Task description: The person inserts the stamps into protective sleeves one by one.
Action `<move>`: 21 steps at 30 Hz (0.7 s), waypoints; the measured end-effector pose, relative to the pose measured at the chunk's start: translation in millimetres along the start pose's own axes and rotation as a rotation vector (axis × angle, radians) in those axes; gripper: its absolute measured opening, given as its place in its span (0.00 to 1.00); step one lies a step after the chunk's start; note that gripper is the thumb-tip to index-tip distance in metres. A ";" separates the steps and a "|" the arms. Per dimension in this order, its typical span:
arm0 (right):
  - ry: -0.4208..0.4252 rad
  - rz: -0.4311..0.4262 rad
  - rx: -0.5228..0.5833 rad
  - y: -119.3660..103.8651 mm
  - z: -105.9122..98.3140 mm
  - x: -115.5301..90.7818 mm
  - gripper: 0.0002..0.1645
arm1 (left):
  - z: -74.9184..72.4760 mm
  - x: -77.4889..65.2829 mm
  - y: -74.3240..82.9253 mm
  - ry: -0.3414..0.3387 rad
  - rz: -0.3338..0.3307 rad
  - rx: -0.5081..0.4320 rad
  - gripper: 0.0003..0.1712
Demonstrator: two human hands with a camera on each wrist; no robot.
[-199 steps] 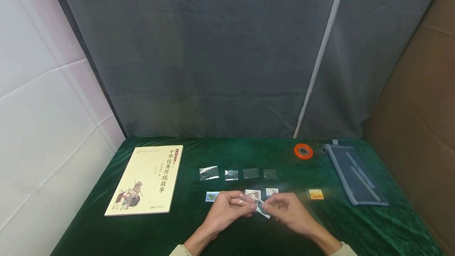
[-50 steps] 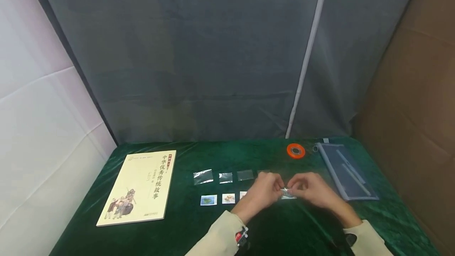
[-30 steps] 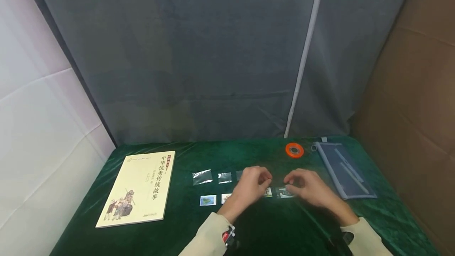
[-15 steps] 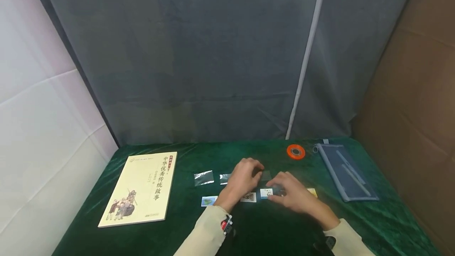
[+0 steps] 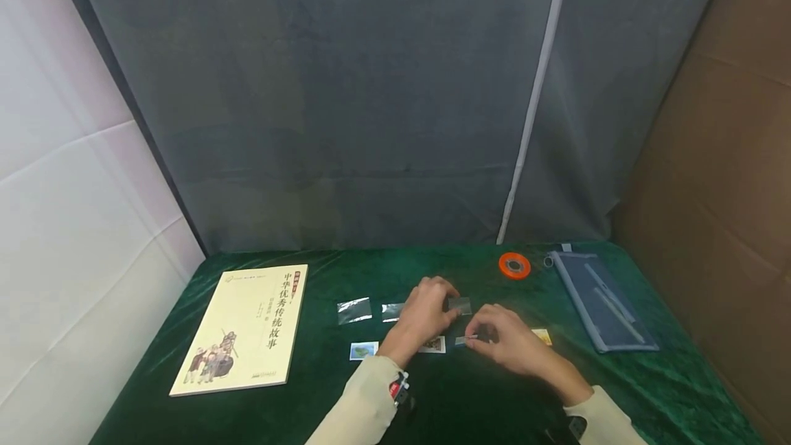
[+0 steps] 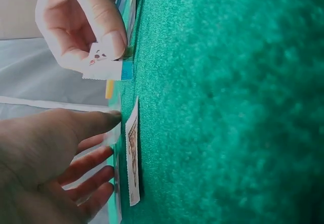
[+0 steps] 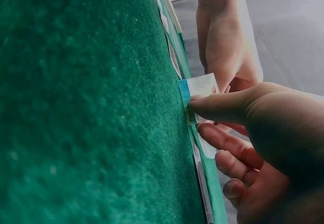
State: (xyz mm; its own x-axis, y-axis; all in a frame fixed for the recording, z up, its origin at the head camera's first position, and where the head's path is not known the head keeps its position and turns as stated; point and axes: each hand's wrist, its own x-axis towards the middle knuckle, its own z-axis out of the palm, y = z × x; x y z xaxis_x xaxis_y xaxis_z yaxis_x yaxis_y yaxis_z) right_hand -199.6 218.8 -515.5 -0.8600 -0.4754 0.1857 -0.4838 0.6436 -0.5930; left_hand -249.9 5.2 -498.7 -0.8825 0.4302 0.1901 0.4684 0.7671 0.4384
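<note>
My right hand (image 5: 503, 338) pinches a postage stamp (image 7: 201, 86) between thumb and fingers, just off the cloth. The stamp is white with a blue edge and a perforated rim, and it stands tilted up in both wrist views. My left hand (image 5: 423, 318) is at the row of clear plastic sleeves, its thumb and index finger at the left edge of a clear sleeve (image 5: 460, 305), apparently pinching it; its other fingers are loosely spread. A brown-and-white stamp (image 6: 132, 153) lies by the left hand. A blue-green stamp (image 5: 364, 351) lies farther left.
Two more clear sleeves (image 5: 355, 310) lie left of my hand. An orange stamp (image 5: 542, 336) shows beyond the right hand. Behind are an orange tape roll (image 5: 514, 265) and a blue mesh pouch (image 5: 602, 304). A book (image 5: 241, 328) lies left on the green cloth (image 5: 296, 424).
The right hand has let go of a dark sleeved stamp on the right, moved left and lifted the white-and-blue stamp. My left hand has moved left and back to the sleeves.
</note>
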 end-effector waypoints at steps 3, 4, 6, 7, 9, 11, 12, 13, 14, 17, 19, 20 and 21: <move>0.009 -0.003 0.012 -0.2 -0.5 0.3 0.07 | -0.9 0.0 -0.4 0.004 -0.013 -0.013 0.13; 0.012 0.000 0.016 -0.2 -0.7 0.5 0.07 | -1.2 -0.1 -0.8 0.007 -0.015 -0.017 0.11; 0.025 0.004 0.021 0.3 -0.4 0.8 0.07 | -2.0 -0.9 -1.7 0.017 -0.016 -0.025 0.08; 0.034 0.008 0.021 0.6 -0.2 1.0 0.07 | -2.1 -1.3 -2.5 0.023 -0.017 -0.033 0.07; 0.051 0.020 0.023 0.6 0.1 1.0 0.07 | -1.8 -2.4 -4.5 0.039 -0.016 -0.055 0.05; 0.065 0.034 0.025 0.5 0.8 0.7 0.08 | -1.0 -4.3 -7.3 0.056 -0.012 -0.097 0.04; 0.071 0.043 0.029 0.1 0.9 0.5 0.08 | -0.8 -5.6 -8.7 0.064 -0.007 -0.125 0.04; 0.076 0.055 0.032 -0.4 1.1 0.1 0.08 | -0.7 -7.3 -10.2 0.072 -0.001 -0.158 0.04; 0.082 0.067 0.039 -1.0 1.2 -0.3 0.07 | -0.8 -9.3 -11.7 0.079 0.005 -0.194 0.04; 0.107 0.098 0.086 -3.9 2.4 -1.3 0.06 | -2.2 -17.4 -15.1 0.100 0.023 -0.322 0.05; 0.129 0.103 0.134 -7.2 3.6 -2.2 0.06 | -3.9 -24.0 -16.4 0.117 0.032 -0.401 0.05; 0.136 0.102 0.166 -9.0 4.3 -2.7 0.05 | -4.7 -27.6 -17.0 0.126 0.035 -0.434 0.04; 0.141 0.099 0.199 -11.2 5.2 -3.4 0.05 | -5.4 -31.2 -17.5 0.135 0.037 -0.466 0.04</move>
State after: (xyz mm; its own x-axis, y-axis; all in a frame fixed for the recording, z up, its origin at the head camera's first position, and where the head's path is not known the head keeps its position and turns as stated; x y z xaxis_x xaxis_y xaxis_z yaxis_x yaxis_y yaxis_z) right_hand -190.4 210.0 -513.5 -0.9223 -0.3190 0.2183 -0.3670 0.5453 -0.7536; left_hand -230.8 -24.2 -507.6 -0.8776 0.3638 0.3122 0.4580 0.4438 0.7702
